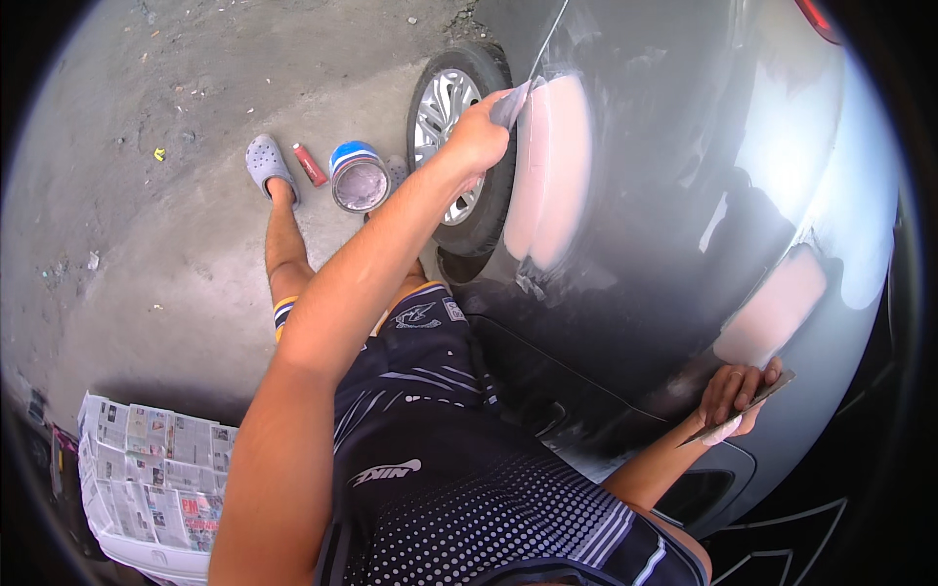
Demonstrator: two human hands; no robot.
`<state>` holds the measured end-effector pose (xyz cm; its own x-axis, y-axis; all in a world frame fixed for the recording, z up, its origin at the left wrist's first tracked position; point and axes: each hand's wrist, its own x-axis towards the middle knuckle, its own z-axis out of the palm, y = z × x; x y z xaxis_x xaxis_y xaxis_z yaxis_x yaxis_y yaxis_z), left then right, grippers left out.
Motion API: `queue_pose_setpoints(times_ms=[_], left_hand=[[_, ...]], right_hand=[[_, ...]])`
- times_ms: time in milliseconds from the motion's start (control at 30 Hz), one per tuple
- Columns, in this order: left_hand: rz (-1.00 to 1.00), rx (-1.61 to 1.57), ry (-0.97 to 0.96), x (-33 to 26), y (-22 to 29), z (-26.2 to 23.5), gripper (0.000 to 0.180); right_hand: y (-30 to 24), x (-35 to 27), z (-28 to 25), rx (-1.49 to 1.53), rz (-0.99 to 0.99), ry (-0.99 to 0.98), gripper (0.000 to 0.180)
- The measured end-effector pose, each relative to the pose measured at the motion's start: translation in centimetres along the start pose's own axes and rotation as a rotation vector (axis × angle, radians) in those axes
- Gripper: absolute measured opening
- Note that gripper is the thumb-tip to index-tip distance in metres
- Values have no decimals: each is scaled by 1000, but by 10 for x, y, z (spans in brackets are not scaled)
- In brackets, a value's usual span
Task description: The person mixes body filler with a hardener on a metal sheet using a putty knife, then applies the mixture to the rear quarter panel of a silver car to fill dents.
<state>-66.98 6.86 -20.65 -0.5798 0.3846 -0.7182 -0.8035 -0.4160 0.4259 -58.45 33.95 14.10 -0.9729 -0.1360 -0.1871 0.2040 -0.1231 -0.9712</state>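
My left hand (479, 137) is closed around a thin grey putty spreader (510, 105). The spreader's edge meets the upper end of a long pink filler patch (555, 166) along the wheel arch of a dark grey car (664, 195). Lower right, my right hand (731, 396) grips a flat, dark mixing plate (774, 387). A lump of pale pink putty (721, 432) sits at the plate's lower edge, beside my fingers. Just beyond that hand, a second pink filler patch (777, 303) covers part of the bumper.
A wheel (469, 73) stands left of the arch. On the concrete ground are an open blue-and-white can (354, 154) of greyish paste and a red tube (310, 164), near my clog-clad foot (264, 161). Newspaper sheets (147, 469) cover something lower left. A red tail light (819, 20) shows top right.
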Motion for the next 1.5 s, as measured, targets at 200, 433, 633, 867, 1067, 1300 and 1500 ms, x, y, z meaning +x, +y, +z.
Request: queue_pose_setpoints(times_ms=[200, 433, 633, 867, 1067, 1300, 1500], left_hand=[[53, 70, 22, 20, -10, 5, 73], [151, 255, 45, 32, -21, 12, 70], [240, 258, 113, 30, -37, 19, 68], [238, 263, 126, 41, -28, 25, 66], [213, 258, 137, 38, -27, 23, 67], [239, 289, 93, 46, -30, 24, 73], [284, 375, 118, 34, -37, 25, 71]], right_hand=[[1, 5, 1, 31, 37, -40, 34], [-2, 9, -10, 85, 74, -177, 39], [-2, 10, -26, 148, 113, -270, 53], [-6, 9, -23, 148, 131, -256, 58], [-5, 10, -22, 157, 140, -265, 59], [-5, 14, -17, 140, 136, -261, 50], [-4, 17, -12, 134, 127, -238, 47]])
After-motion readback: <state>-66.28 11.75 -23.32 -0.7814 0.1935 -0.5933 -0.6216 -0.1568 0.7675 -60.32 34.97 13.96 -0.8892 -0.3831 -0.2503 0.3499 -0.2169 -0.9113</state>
